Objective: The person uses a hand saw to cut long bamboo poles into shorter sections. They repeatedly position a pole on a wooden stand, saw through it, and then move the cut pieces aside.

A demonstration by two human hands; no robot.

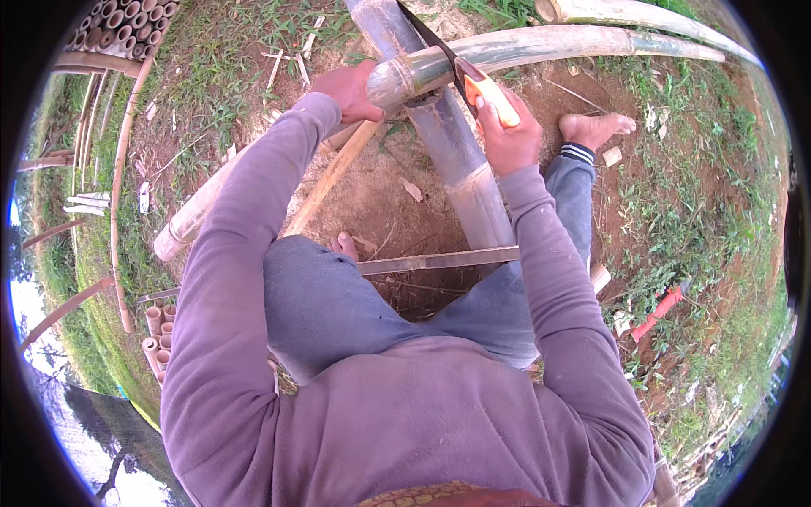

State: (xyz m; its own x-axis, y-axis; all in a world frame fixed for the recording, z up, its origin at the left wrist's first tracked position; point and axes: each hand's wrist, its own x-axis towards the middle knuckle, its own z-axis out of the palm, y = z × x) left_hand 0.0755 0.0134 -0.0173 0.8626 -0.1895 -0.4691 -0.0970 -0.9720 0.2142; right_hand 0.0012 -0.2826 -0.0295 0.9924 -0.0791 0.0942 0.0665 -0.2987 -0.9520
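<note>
A thick green-and-tan bamboo pole point(541, 47) lies crosswise over a greyish bamboo post point(473, 182). My left hand point(346, 90) grips the pole at its cut left end, thumb toward me. In my right hand point(509, 127) is a handsaw with an orange handle point(490, 95), fingers wrapped round it. The saw's dark blade point(429, 35) runs up and left from the handle, across the pole close to my left hand. Whether its teeth have entered the bamboo I cannot tell.
A red-handled tool point(657, 313) lies on the grass at right. Short bamboo tubes point(160, 334) stand at left, and a stack of cut bamboo point(118, 29) is at upper left. Another pole point(198, 207) slants beside my left arm. A flat strip point(439, 260) crosses before my legs.
</note>
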